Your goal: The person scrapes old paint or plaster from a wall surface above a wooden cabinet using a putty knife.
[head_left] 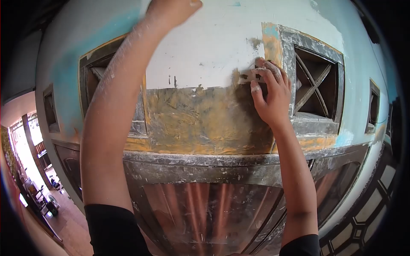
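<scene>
My left hand [173, 12] is raised at the top edge, near the white part of the wall [192, 47]; its fingers are mostly cut off or folded, and what it holds, if anything, is hidden. My right hand [272, 96], dusted with white, is against the wall beside the right vent frame, its fingers bent and apart around a dark spot. Nothing can be made out in it. Below the white area lies a rough brown and orange patch [192, 119] with an uneven upper edge.
A square vent with crossed bars [316, 83] is at the right, another vent frame [87, 70] behind my left forearm. A paint-spattered ledge [200, 159] runs above windows with reddish curtains [205, 209]. At the far left is a bright doorway [32, 141]; a dark grille [363, 213] stands lower right.
</scene>
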A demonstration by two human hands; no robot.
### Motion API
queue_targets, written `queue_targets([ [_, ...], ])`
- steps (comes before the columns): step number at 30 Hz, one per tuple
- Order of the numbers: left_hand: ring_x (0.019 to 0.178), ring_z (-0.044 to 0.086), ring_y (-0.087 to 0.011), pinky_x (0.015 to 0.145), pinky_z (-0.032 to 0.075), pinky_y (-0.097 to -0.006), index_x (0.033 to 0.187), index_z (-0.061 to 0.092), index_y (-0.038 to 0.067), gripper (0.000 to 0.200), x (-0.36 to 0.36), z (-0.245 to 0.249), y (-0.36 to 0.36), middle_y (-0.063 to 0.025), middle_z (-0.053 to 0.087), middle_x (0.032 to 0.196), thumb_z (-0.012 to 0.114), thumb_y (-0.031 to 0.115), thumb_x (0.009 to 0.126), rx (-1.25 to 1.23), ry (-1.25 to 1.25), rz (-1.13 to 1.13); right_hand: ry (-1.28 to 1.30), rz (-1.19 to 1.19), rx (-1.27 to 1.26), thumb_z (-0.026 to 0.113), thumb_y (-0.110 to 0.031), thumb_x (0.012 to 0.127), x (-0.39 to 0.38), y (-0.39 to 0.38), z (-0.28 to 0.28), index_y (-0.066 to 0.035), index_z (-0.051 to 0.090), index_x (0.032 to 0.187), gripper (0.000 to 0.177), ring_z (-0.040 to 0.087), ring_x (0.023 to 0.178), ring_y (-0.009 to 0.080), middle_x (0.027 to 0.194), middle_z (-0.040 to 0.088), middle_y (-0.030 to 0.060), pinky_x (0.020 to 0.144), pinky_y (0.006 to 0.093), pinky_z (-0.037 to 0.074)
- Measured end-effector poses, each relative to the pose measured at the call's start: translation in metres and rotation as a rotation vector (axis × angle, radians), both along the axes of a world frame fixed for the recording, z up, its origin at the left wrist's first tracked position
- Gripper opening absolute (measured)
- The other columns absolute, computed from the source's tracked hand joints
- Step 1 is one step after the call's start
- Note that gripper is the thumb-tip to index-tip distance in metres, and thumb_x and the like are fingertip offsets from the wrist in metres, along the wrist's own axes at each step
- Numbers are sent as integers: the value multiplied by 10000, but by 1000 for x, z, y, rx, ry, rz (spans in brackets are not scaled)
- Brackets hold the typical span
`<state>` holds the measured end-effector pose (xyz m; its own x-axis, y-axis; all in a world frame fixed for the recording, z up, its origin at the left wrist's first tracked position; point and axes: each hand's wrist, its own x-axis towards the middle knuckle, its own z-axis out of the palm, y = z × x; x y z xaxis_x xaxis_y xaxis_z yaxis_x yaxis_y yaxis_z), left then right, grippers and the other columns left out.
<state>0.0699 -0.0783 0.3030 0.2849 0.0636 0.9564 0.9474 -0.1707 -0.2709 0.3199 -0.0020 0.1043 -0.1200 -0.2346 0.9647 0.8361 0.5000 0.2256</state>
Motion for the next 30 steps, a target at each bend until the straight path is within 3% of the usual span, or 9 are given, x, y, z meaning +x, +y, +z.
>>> queue_targets([
  [4,887,722,-375,807,564,-482,1004,705,-75,319,7,10,16,-253,734,959,622,229,954,-73,-46,15,6,-11,14,676,-217,866,-1,1,1,-133,678,1148,295,504,1366,333,1383,635,47,1136,507,332],
  [6,900,725,-383,818,568,-486,1008,711,-73,315,10,25,26,-259,733,970,606,220,963,69,-53,-53,7,-11,15,675,-220,866,-2,0,1,-135,679,1146,293,504,1367,333,1383,634,47,1137,507,331],
  [9,920,725,-392,830,569,-489,1013,715,-70,322,19,42,26,-266,732,984,608,228,956,47,-77,-27,10,-15,8,674,-227,867,-1,0,0,-139,681,1140,287,503,1369,334,1384,634,47,1138,508,330],
  [17,880,727,-407,817,575,-496,1021,715,-73,343,34,9,10,-256,735,932,623,247,935,45,18,44,6,-20,-3,673,-234,868,-2,-2,-2,-150,684,1131,277,498,1374,338,1393,629,52,1145,518,327],
  [20,869,730,-400,811,576,-498,1028,713,-75,341,34,22,22,-256,735,917,616,240,940,63,6,50,13,-30,22,674,-233,864,-3,0,-1,-149,686,1123,272,499,1374,340,1395,624,51,1146,523,328],
  [25,866,733,-386,799,576,-495,1046,698,-92,348,31,45,53,-251,736,904,602,232,959,134,-20,34,14,-31,9,679,-228,859,-2,-3,0,-153,638,1231,381,500,1375,329,1394,615,44,1150,513,330],
  [30,844,735,-382,796,576,-497,1067,699,-76,370,48,-12,2,-242,737,905,577,267,999,-105,-83,1,20,-62,21,677,-231,862,-1,-3,0,-153,610,1293,444,510,1370,302,1393,614,41,1148,482,339],
])
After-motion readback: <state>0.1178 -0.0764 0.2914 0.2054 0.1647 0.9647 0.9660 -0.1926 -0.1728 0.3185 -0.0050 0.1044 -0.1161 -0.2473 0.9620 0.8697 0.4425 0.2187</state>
